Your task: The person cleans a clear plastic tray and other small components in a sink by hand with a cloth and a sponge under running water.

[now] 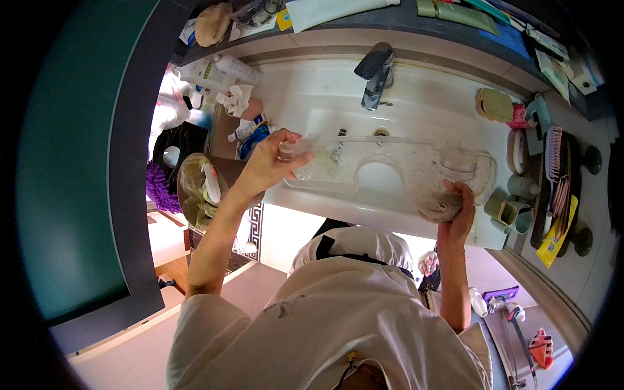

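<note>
A clear, patterned plastic faucet mat [413,169] with a half-round cutout spans the white sink [312,84]. My left hand [276,159] grips its left end, fingers curled over the edge. At the right end, my right hand [460,208] is closed around a greyish, rumpled cloth-like thing [437,207], pressed near the mat's corner; its exact kind cannot be made out. A clear round shape [458,159] shows on the mat just above that hand. Beyond the mat stands a dark faucet [377,75].
On the left are a tissue-stuffed cup [244,104], bottles [227,68] and a bagged bin [198,185]. Green cups [507,211], a soap dish [517,149] and a pink hairbrush [554,153] line the right side. A shelf with tubes [338,10] runs behind.
</note>
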Motion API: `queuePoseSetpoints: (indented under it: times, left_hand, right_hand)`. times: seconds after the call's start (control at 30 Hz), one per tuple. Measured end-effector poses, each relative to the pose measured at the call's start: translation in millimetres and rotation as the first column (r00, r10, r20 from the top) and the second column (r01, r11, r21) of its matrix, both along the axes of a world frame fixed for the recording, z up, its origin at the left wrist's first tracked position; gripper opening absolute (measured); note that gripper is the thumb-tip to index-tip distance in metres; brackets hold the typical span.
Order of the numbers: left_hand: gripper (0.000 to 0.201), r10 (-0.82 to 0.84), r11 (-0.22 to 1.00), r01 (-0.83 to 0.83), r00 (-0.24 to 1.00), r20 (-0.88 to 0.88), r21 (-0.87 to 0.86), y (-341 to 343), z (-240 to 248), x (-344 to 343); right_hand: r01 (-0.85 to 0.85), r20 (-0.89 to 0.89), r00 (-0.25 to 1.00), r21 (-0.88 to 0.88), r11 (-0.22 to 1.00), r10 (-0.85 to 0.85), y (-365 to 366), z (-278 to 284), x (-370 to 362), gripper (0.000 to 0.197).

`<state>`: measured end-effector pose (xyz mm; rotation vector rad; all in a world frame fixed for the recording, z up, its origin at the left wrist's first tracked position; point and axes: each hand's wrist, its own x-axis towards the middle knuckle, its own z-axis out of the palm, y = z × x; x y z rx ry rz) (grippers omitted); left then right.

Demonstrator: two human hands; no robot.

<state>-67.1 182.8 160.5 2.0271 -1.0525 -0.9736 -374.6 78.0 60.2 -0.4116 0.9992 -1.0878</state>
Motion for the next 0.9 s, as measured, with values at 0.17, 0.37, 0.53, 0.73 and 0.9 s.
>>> queuePoseSetpoints:
  times: [0.17, 0.37, 0.53, 0.73, 0.9]
  left_hand:
    - [0.033, 0.105, 0.992, -0.094, 0.982, -0.158, 0.080, 0, 6, 3]
    - [0.033, 0.149, 0.984, -0.125, 0.966, -0.211, 0.123, 2, 6, 11]
    - [0.037, 0.171, 0.982, -0.149, 0.965, -0.197, 0.120, 4, -5, 14]
    - [0.042, 0.050, 0.994, -0.049, 0.999, 0.000, 0.094, 1, -10, 11]
    - [0.045, 0.097, 0.981, -0.086, 0.994, -0.054, 0.174, 6, -22, 22]
  right_hand:
    - [0.043, 0.019, 0.999, -0.001, 0.999, -0.043, -1, -10, -1, 0.016]
    - [0.004, 0.010, 1.000, -0.035, 0.999, -0.004, 1, -12, -3, 0.017]
    - [0.005, 0.003, 1.000, -0.021, 1.000, -0.005, 0, 0, 3, 0.016]
    - [0.060, -0.039, 0.997, -0.011, 0.998, -0.060, 0, 12, 11, 0.015]
    - [0.084, -0.053, 0.995, -0.036, 0.996, -0.086, 1, 19, 16, 0.014]
